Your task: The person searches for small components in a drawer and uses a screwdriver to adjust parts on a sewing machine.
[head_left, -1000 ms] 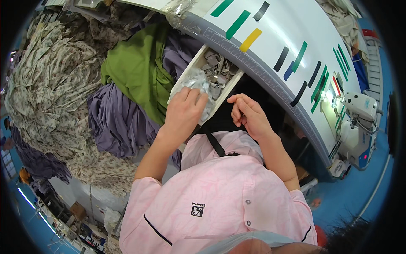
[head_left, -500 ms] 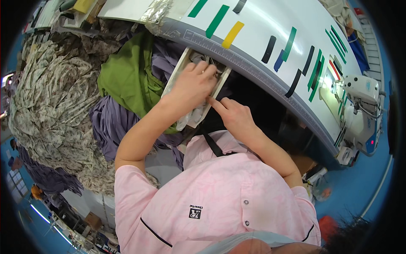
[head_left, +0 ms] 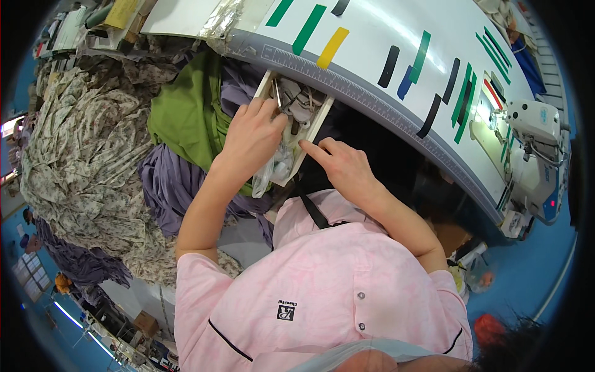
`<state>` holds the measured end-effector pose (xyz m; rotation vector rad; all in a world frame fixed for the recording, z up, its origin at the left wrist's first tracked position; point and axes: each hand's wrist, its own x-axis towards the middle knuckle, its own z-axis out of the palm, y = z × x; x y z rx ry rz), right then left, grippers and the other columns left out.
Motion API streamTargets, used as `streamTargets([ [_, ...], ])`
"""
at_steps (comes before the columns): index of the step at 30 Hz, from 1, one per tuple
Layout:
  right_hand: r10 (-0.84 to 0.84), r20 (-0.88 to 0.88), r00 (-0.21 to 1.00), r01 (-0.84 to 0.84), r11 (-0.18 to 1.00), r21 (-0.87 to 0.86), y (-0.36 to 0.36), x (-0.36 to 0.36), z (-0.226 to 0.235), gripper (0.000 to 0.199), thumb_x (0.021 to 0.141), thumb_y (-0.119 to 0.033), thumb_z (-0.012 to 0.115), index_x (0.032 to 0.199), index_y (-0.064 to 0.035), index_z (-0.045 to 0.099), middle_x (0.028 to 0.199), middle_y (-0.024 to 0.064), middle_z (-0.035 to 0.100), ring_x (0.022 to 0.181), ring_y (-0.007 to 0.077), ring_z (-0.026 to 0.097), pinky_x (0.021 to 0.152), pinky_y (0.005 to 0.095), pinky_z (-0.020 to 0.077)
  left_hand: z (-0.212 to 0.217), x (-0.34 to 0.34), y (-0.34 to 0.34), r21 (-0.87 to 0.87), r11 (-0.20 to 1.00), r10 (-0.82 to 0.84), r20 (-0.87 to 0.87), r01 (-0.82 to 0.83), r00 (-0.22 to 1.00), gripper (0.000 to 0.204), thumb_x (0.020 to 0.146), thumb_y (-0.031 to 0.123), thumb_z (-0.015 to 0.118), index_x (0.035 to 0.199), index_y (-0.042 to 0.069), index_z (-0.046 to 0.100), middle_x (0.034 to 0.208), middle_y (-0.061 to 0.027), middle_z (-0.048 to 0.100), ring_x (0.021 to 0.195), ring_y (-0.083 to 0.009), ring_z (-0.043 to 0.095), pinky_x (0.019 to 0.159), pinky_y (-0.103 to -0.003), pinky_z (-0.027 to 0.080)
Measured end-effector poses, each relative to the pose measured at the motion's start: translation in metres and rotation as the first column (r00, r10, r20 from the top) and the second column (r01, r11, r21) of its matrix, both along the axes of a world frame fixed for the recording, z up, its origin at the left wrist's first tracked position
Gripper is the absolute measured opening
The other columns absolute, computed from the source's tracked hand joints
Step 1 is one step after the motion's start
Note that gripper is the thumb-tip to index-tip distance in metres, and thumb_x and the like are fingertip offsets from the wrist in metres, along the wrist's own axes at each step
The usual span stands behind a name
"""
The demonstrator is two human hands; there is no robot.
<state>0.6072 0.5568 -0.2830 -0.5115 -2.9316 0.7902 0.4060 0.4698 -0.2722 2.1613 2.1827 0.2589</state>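
Note:
A narrow, pale drawer [head_left: 319,121] is pulled out under the table edge, with small odds and ends inside. My left hand [head_left: 253,133] reaches over its left wall, fingers bent and closed at the contents. A slim metal tool [head_left: 277,93] shows just beyond those fingertips; whether they grip it is hidden. Grey and white small pieces [head_left: 301,106] lie at the drawer's far end, and crumpled clear plastic [head_left: 282,162] at its near end. With its index finger stretched out, my right hand [head_left: 347,166] touches the drawer's right wall, holding nothing visible.
Above the drawer curves a white tabletop [head_left: 365,37] with a ruler strip [head_left: 347,80] along its edge and coloured tape strips. A sewing machine [head_left: 533,149] stands at right. Green cloth [head_left: 186,118], purple cloth [head_left: 170,186] and a large floral fabric heap [head_left: 80,167] fill the left.
My left hand has drawn back left and toward me from the drawer's middle, uncovering the small pieces and the metal tool. The right hand stays by the drawer wall.

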Motion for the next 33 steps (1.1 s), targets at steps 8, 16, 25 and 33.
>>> streamTargets([
  [8,-0.058,0.001,0.998,0.058,0.986,0.157,0.007,-0.008,-0.003,0.048,0.076,-0.004,0.057,0.123,-0.0144,0.053,0.075,0.0036,0.052,0.066,0.0201,0.061,0.05,0.0323,0.0512,-0.003,0.0,-0.002,0.069,0.997,0.033,0.099,-0.04,0.995,0.016,0.074,0.006,0.063,0.09,0.005,0.065,0.089,-0.0062,0.057,0.089,-0.0239,0.055,0.075,-0.035,0.043],
  [16,-0.085,0.172,0.981,0.058,0.985,0.16,0.019,-0.028,0.001,0.042,0.081,-0.005,0.056,0.122,-0.0113,0.053,0.074,0.0108,0.061,0.066,0.0263,0.065,0.053,0.0379,0.0528,-0.002,0.006,0.003,0.098,0.995,-0.013,0.268,-0.013,0.963,0.037,0.075,0.009,0.069,0.11,0.003,0.059,0.1,-0.0087,0.06,0.099,-0.0271,0.056,0.086,-0.038,0.045],
  [25,-0.142,-0.18,0.973,0.064,0.921,-0.384,-0.001,-0.002,0.016,0.029,0.082,-0.006,0.064,0.11,-0.0072,0.061,0.087,0.0116,0.062,0.072,0.0285,0.063,0.061,0.0363,0.0512,0.024,0.023,-0.093,0.089,0.994,0.021,0.384,-0.06,0.923,0.047,0.068,0.018,0.073,0.112,0.005,0.059,0.12,-0.0129,0.055,0.114,-0.0312,0.051,0.091,-0.042,0.044],
  [33,0.073,-0.216,0.974,-0.069,0.997,0.026,-0.026,-0.019,0.011,0.032,0.08,-0.012,0.068,0.111,-0.0064,0.059,0.098,0.0071,0.059,0.072,0.023,0.064,0.056,0.0303,0.0532,-0.023,0.022,-0.052,0.262,0.963,-0.029,0.317,-0.058,0.948,0.031,0.067,0.007,0.061,0.098,0.003,0.061,0.107,-0.012,0.056,0.104,-0.0296,0.055,0.086,-0.037,0.047],
])
